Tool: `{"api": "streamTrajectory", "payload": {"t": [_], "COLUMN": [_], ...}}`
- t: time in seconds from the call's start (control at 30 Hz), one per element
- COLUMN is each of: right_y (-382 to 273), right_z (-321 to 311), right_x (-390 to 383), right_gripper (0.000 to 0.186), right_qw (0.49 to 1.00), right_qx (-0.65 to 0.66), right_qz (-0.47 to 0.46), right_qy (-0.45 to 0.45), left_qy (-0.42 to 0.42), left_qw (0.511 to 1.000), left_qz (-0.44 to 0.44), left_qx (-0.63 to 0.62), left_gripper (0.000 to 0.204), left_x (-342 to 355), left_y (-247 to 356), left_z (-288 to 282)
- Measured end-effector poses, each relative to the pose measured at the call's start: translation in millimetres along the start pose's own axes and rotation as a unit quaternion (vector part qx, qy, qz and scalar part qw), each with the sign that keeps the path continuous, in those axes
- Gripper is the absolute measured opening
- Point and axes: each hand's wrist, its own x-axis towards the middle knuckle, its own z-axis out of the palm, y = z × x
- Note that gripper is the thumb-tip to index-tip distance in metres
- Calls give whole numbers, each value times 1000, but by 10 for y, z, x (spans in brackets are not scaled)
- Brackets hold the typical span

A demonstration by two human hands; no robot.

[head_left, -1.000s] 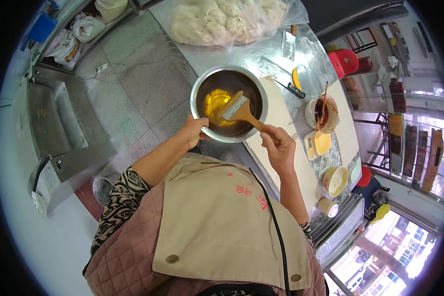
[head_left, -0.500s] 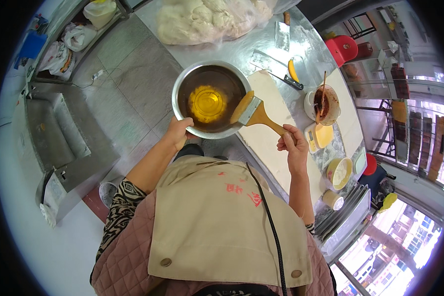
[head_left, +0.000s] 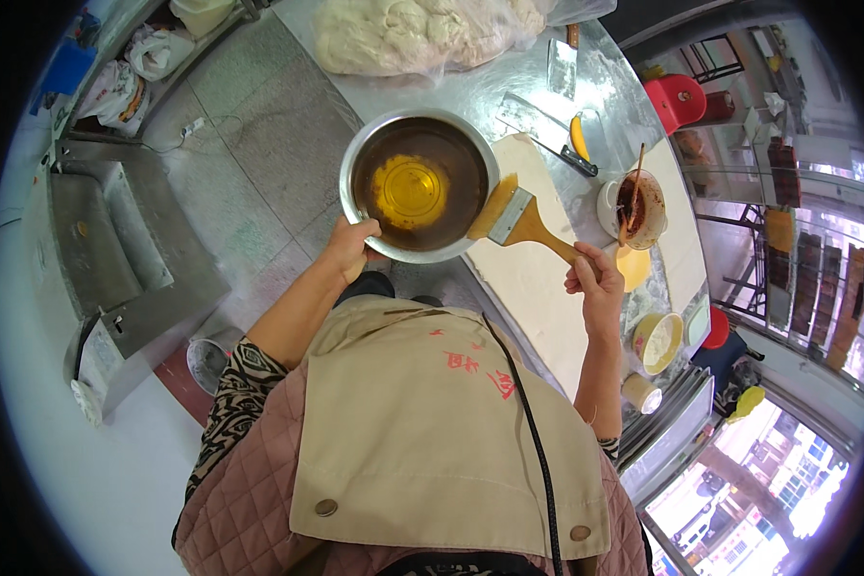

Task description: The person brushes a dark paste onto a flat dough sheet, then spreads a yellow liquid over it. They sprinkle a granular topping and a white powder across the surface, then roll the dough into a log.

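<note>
My left hand [head_left: 352, 248] grips the near-left rim of a round metal bowl [head_left: 347, 178], thumb over the edge. Yellow-brown oil [head_left: 410, 192] lies in the bowl, with its bottom showing through as a bright patch. In my right hand [head_left: 597, 286] is the wooden handle of a wide, flat pastry brush [head_left: 523, 223], pinched between thumb and fingers. The bristles overlap the bowl's right rim in view; whether they touch it, I cannot tell. Below the brush, a long pale sheet of dough [head_left: 523, 288] lies on the metal table [head_left: 422, 96].
Bagged dough [head_left: 422, 34] sits at the table's far end. Nearby lie a cleaver [head_left: 562, 69], a black-handled knife [head_left: 578, 160] and a yellow curved object [head_left: 579, 137]. To the right stand a pot of dark red paste [head_left: 657, 213], a bowl of white powder [head_left: 658, 343] and stacked trays [head_left: 677, 408].
The brush and my right hand have moved right, so the bristles have shifted from inside the bowl's outline to across its right rim. My left hand still holds the bowl.
</note>
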Motion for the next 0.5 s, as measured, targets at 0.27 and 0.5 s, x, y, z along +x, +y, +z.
{"api": "streamTrajectory", "payload": {"t": [0.27,0.5], "right_y": [170,1026], "right_z": [-299,120], "right_x": [-48,688], "right_gripper": [27,28], "right_qw": [998,993], "right_qx": [6,10], "right_qz": [1,71], "right_qy": [65,93], "left_qy": [6,22], "left_qw": [1000,999], "left_qz": [-4,30], "left_qx": [8,-26], "left_gripper": [44,45], "left_x": [55,48], "left_y": [83,257], "left_z": [-138,-322]}}
